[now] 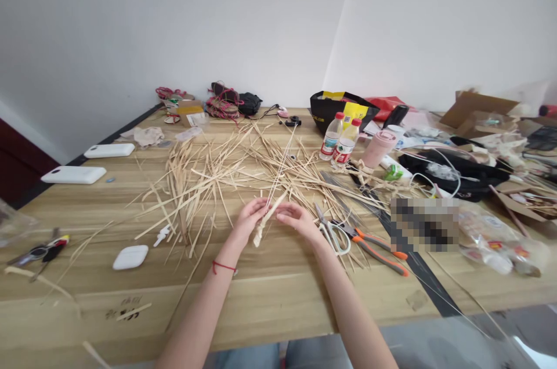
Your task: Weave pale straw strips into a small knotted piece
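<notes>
Between my hands is a short pale braided piece of plant fibre [258,233], with a flat strip rising from it toward the upper right. My left hand [249,221] is closed on its left side. My right hand [300,220] curls in from the other side, fingertips at the strip and thumb bent toward it. White cords [281,165] run taut from the piece to a small black clamp [293,120] near the table's far edge. Loose pale fibre strips [204,169] lie spread beyond my hands. Scissors [337,239] and orange-handled pliers [369,244] lie right of my right forearm.
Two red-capped bottles [331,138], a pink cup [380,148] and a black-yellow bag [322,115] stand at back right. A white earphone case [130,257] and two white power banks [73,175] lie left. A utility knife [54,248] sits at far left.
</notes>
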Available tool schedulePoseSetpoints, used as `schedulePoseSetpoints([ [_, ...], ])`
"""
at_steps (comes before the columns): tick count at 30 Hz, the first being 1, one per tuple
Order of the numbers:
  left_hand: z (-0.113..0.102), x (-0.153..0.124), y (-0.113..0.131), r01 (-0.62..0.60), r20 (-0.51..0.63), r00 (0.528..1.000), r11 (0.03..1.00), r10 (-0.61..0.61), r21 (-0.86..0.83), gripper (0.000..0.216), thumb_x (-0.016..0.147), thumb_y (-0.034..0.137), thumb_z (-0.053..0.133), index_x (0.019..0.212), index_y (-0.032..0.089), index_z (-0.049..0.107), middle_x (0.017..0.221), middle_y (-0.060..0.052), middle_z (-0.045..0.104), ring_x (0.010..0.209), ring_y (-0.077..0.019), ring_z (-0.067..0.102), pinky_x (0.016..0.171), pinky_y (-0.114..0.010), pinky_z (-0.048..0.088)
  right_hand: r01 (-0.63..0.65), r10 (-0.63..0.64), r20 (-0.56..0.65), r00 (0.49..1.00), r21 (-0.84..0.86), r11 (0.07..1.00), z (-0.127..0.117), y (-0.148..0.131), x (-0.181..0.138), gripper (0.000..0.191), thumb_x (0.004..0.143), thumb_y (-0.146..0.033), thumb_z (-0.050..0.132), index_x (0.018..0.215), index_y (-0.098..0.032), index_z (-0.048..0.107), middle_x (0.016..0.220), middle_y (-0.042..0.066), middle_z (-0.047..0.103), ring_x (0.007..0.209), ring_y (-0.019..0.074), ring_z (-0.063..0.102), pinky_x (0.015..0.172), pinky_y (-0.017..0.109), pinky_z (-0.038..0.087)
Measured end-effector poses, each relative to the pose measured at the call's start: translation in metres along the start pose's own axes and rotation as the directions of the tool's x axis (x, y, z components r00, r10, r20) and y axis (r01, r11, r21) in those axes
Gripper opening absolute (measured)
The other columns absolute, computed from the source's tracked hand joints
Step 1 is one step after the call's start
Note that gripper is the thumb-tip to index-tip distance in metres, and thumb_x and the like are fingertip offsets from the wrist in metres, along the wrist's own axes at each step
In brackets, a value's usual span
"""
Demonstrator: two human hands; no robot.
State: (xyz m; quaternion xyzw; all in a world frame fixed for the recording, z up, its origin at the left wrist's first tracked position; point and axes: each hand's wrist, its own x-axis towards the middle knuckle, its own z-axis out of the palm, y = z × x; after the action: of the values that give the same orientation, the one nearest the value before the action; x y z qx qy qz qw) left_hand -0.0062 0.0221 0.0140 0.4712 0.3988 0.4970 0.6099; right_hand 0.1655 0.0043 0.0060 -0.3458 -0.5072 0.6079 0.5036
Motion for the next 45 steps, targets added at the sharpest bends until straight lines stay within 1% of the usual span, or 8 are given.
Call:
schedulePoseSetpoints([
  [5, 0.002, 0.001, -0.004, 0.011, -0.031, 0.999, 1.000, -0.010, 0.004, 0.034, 0.063, 0.030, 0.073, 0.093, 0.016, 0.063, 0.098, -0.009, 0.066, 0.092, -0.0202, 0.062, 0.077, -0.029, 0.050, 0.027, -0.027, -0.002, 1.000, -0.015, 1.000, 0.006, 0.008, 0.002, 0.034, 0.064, -0.030, 0.076, 0.091, -0.020, 0.060, 0.085, 0.003, 0.064, 0.080, 0.0165, 0.061, 0.076, 0.033, 0.050],
  [12, 0.006, 0.001, -0.010, 0.012, -0.101, 0.995, 1.000, -0.010, 0.012, 0.037, 0.061, 0.027, 0.075, 0.090, 0.015, 0.057, 0.090, -0.007, 0.065, 0.086, -0.0190, 0.063, 0.064, -0.025, 0.052, 0.000, 0.000, -0.005, 1.000, -0.111, 0.994, 0.007, 0.015, 0.001, 0.030, 0.062, -0.033, 0.077, 0.081, -0.019, 0.057, 0.083, 0.002, 0.064, 0.079, 0.0169, 0.063, 0.078, 0.033, 0.050],
  [16, 0.007, 0.000, -0.010, 0.000, -0.085, 0.996, 1.000, 0.000, -0.001, 0.037, 0.061, 0.029, 0.075, 0.087, 0.016, 0.051, 0.089, -0.007, 0.066, 0.083, -0.0184, 0.064, 0.063, -0.025, 0.053, -0.033, 0.033, -0.018, 0.999, -0.026, 0.999, 0.009, 0.015, 0.001, 0.032, 0.063, -0.032, 0.076, 0.085, -0.020, 0.056, 0.084, 0.002, 0.064, 0.081, 0.0181, 0.064, 0.078, 0.034, 0.051],
  [20, 0.007, -0.001, -0.008, -0.014, -0.037, 0.999, 1.000, 0.013, -0.005, 0.037, 0.063, 0.032, 0.073, 0.085, 0.017, 0.048, 0.095, -0.008, 0.066, 0.087, -0.0206, 0.065, 0.065, -0.029, 0.055, -0.074, 0.076, -0.027, 0.997, 0.070, 0.995, 0.011, 0.010, -0.001, 0.037, 0.061, -0.035, 0.077, 0.086, -0.020, 0.054, 0.092, 0.003, 0.064, 0.072, 0.0182, 0.066, 0.067, 0.033, 0.054],
  [26, 0.007, 0.000, -0.010, -0.018, -0.063, 0.998, 1.000, 0.018, 0.001, 0.032, 0.063, 0.030, 0.073, 0.082, 0.015, 0.053, 0.093, -0.009, 0.068, 0.089, -0.0213, 0.064, 0.072, -0.032, 0.054, -0.085, 0.088, -0.030, 0.996, 0.101, 0.991, 0.013, 0.007, -0.002, 0.039, 0.060, -0.036, 0.077, 0.086, -0.019, 0.053, 0.093, 0.003, 0.063, 0.067, 0.0176, 0.067, 0.061, 0.031, 0.055],
  [31, 0.005, 0.002, -0.011, -0.068, -0.070, 0.995, 0.995, 0.074, 0.079, 0.026, 0.068, 0.035, 0.068, 0.081, 0.014, 0.059, 0.090, -0.009, 0.069, 0.081, -0.0196, 0.065, 0.074, -0.035, 0.054, -0.108, 0.112, -0.037, 0.993, 0.100, 0.989, 0.015, 0.008, -0.001, 0.042, 0.058, -0.036, 0.078, 0.087, -0.019, 0.052, 0.091, 0.003, 0.064, 0.064, 0.0175, 0.067, 0.057, 0.030, 0.053],
  [38, 0.002, 0.003, -0.008, -0.103, -0.080, 0.990, 0.981, 0.117, 0.163, 0.022, 0.071, 0.034, 0.064, 0.082, 0.014, 0.062, 0.090, -0.009, 0.069, 0.076, -0.0183, 0.065, 0.072, -0.033, 0.054, -0.075, 0.078, -0.020, 0.997, 0.106, 0.991, 0.014, 0.013, 0.000, 0.037, 0.061, -0.035, 0.077, 0.087, -0.020, 0.054, 0.077, 0.000, 0.064, 0.063, 0.0149, 0.064, 0.062, 0.030, 0.053],
  [45, -0.001, 0.006, -0.018, -0.138, -0.135, 0.975, 0.959, 0.175, 0.247, 0.020, 0.066, 0.029, 0.067, 0.079, 0.014, 0.063, 0.083, -0.009, 0.069, 0.076, -0.0189, 0.065, 0.074, -0.033, 0.053, -0.019, 0.019, -0.042, 0.999, 0.013, 1.000, 0.012, 0.018, 0.001, 0.032, 0.061, -0.032, 0.077, 0.082, -0.021, 0.056, 0.074, 0.000, 0.065, 0.067, 0.0144, 0.063, 0.066, 0.029, 0.052],
])
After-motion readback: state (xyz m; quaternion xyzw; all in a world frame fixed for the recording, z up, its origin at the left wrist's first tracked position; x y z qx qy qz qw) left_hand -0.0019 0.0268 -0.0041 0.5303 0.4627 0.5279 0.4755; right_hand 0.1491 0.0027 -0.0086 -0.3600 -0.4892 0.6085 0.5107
